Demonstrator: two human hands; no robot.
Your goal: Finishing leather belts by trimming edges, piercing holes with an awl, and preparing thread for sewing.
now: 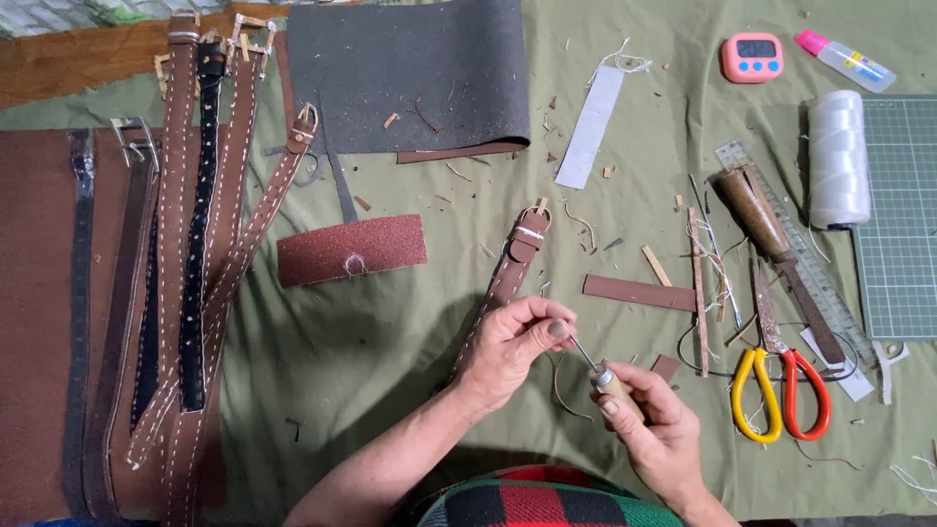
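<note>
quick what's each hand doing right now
Left hand: closed, fingertips pinching the awl's metal tip.
Right hand: closed around the awl's wooden handle.

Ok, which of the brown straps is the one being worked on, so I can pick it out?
On the green cloth, look just above the left hand, at centre. The short brown strap runs up from that hand to a small buckle. Unlike the long belts fanned out at far left, it lies alone.

Wooden-handled awl [607,383] with thin metal needle, tilted, beside brown stitched strap [508,283].
</note>
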